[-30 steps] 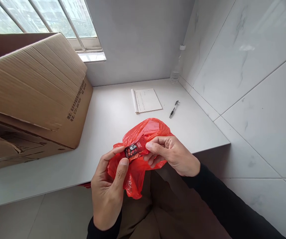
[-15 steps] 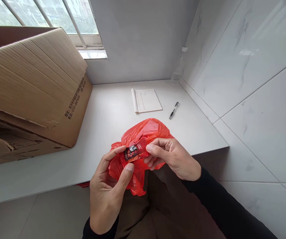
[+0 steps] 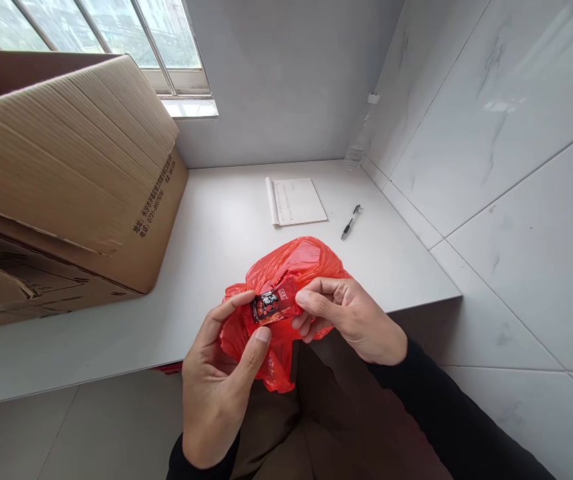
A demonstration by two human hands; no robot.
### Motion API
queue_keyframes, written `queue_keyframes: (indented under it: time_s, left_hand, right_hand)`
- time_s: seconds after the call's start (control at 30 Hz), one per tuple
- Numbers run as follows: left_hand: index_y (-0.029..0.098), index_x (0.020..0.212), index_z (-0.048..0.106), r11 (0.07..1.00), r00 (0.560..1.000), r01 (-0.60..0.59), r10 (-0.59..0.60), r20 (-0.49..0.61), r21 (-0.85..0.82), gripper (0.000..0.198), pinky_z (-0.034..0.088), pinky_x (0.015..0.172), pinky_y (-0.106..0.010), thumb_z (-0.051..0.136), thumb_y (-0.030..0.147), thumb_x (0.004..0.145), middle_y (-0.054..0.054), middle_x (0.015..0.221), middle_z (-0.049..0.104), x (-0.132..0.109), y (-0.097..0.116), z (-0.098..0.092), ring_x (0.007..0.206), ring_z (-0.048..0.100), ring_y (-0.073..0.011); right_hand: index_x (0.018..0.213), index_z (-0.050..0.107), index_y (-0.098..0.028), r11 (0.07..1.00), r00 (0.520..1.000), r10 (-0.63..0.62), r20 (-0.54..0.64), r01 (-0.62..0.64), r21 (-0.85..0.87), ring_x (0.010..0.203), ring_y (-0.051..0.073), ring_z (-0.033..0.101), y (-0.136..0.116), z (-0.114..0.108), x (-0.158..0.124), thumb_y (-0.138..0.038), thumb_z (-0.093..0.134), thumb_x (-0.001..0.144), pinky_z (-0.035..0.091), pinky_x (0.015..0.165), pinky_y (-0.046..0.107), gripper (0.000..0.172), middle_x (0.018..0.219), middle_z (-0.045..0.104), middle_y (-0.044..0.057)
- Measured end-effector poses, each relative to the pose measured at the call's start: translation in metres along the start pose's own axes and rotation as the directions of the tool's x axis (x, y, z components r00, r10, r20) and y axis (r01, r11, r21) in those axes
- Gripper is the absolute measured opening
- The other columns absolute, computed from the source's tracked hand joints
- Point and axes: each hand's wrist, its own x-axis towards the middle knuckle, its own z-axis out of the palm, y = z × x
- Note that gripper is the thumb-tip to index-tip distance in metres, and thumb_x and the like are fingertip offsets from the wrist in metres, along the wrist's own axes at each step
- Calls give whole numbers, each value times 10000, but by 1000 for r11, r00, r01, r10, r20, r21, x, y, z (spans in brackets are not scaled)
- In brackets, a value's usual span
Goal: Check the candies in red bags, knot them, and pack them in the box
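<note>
A small red and black snack packet with white lettering is held up between both hands. My left hand grips its left end, index finger at the upper corner and thumb at the lower edge. The right end is pinched between thumb and fingers of my right hand. Behind and beneath the packet, a crumpled red plastic bag spreads over the table's front edge, its lower part hanging down. What the bag contains, if anything, is hidden.
On the white table lie an open notepad and a black pen. A clear bottle stands in the back corner by the tiled wall. A large open cardboard box takes up the left side, below a barred window.
The whole view has shifted slightly, so things sit a little further right. Both hands keep the same hold on the packet.
</note>
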Motion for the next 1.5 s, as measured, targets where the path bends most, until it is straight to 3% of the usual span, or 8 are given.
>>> queue_keyframes:
  time_s: [0.43, 0.6, 0.77, 0.93, 1.03, 1.17, 1.3, 1.5]
  left_hand:
    - [283, 1166, 697, 1000, 999, 24, -23, -44, 5, 354, 534, 922, -236, 775, 313, 822, -22, 1221, 699, 0, 5, 5, 1093, 656, -183]
    - [361, 1366, 550, 994, 976, 108, -104, -190, 13, 680, 601, 740, -253, 819, 356, 742, 19, 1007, 726, 2, 27, -2, 841, 702, -172]
    - [416, 1441, 459, 972, 951, 195, -154, -267, 135, 798, 616, 659, -270, 809, 425, 724, 44, 860, 710, 0, 39, -15, 675, 688, -163]
    - [358, 1376, 533, 945, 938, 294, -255, -237, 147, 713, 624, 590, -308, 806, 465, 727, 8, 833, 725, 3, 36, -11, 635, 710, -201]
    - [358, 1372, 542, 947, 929, 304, -271, -253, 103, 750, 624, 539, -320, 833, 477, 691, 17, 717, 699, 5, 34, -11, 610, 718, -230]
    - [382, 1421, 488, 951, 942, 249, -193, -275, 184, 788, 618, 524, -272, 825, 456, 713, -1, 847, 713, 2, 32, -13, 652, 718, -206]
    - [392, 1469, 415, 928, 958, 244, -185, -221, 280, 793, 628, 584, -259, 780, 404, 765, -42, 1098, 690, -6, 32, -11, 765, 737, -202]
    - [419, 1455, 441, 916, 973, 208, -157, -171, 343, 746, 632, 621, -240, 754, 421, 778, -34, 1191, 667, -16, 35, -11, 805, 739, -194]
  right_hand:
    - [834, 661, -168, 1000, 1000, -5, -3, 5, -23, 676, 99, 695, 1, 0, -1, -440, 699, 901, 575, 638, 203, 283, 755, 739, 1]
    - [838, 679, -186, 968, 978, -147, -148, 112, -226, 724, 141, 696, 0, -6, -1, -464, 667, 912, 581, 706, 273, 288, 762, 722, -1]
    - [845, 667, -222, 680, 872, -413, -262, 103, -726, 752, 152, 678, 6, -6, 0, -365, 600, 953, 501, 726, 281, 191, 804, 726, -17]
    - [920, 672, -218, 550, 946, -286, -150, 34, -835, 701, 179, 688, 16, 3, 7, -318, 506, 984, 474, 650, 284, 204, 775, 737, 4]
    - [1193, 655, -231, 496, 969, -231, -91, 37, -867, 783, 208, 724, 17, 5, 10, -314, 440, 1012, 484, 680, 294, 293, 861, 762, 29]
    - [1250, 613, -223, 164, 975, -163, -148, -122, -979, 789, 283, 723, 17, 1, 14, -295, 449, 994, 446, 639, 338, 313, 864, 755, 76]
    - [1146, 638, -217, -52, 994, -31, -101, -102, -993, 775, 302, 718, 25, -3, 16, -273, 537, 937, 417, 612, 339, 239, 832, 745, 80]
    - [1156, 634, -207, -99, 997, -66, -41, -48, -994, 802, 280, 711, 41, -5, 17, -219, 533, 903, 362, 608, 337, 272, 898, 755, 66]
